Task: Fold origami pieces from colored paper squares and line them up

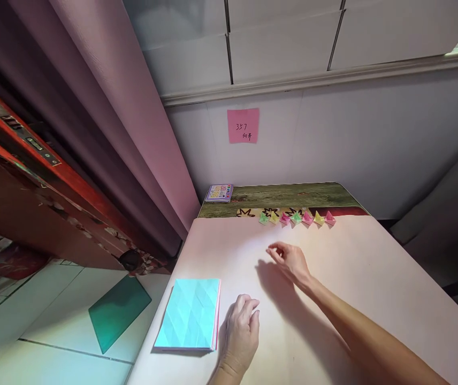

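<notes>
My left hand rests palm down on the pale table, fingers loosely curled, just right of a stack of cyan paper sheets. It holds nothing. My right hand is stretched out over the middle of the table, fingers slightly bent and apart, empty. A row of several small folded paper shapes in green, yellow and pink lines the far edge of the pale surface, a short way beyond my right hand.
A small colourful card pack lies on the wood-patterned strip at the table's back left. A pink note is stuck on the wall. A curtain hangs to the left. A green sheet lies on the tiled floor.
</notes>
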Action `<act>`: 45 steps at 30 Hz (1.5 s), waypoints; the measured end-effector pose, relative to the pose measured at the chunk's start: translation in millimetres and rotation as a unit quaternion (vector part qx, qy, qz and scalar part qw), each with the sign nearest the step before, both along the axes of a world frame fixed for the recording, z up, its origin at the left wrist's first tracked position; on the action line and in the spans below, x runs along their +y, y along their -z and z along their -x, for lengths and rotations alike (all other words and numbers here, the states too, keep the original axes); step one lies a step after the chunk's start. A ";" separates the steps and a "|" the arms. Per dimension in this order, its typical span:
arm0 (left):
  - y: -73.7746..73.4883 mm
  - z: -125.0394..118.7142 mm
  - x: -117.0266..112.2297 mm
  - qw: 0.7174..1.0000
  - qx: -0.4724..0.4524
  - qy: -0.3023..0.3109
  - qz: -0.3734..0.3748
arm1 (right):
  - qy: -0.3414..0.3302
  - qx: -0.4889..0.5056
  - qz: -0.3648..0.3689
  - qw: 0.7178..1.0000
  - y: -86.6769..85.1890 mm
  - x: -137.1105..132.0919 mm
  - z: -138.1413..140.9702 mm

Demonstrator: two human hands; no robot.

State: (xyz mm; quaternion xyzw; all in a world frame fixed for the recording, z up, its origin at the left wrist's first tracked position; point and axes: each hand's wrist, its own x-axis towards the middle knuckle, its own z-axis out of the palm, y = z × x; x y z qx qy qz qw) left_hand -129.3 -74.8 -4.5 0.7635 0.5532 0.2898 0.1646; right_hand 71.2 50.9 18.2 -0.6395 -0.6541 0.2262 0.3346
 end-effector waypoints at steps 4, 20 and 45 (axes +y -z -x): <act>-1.2 -1.1 -0.9 1.000 -0.003 0.003 0.013 | -0.001 0.115 0.059 0.992 11.8 -91.4 -12.4; -30.4 6.6 -13.8 0.996 -0.085 -0.036 -0.012 | -0.018 0.059 0.020 0.998 41.1 -169.3 -13.2; -53.5 79.2 -23.7 0.958 0.033 -0.262 0.108 | -0.035 0.008 0.016 0.999 43.3 -174.6 -14.8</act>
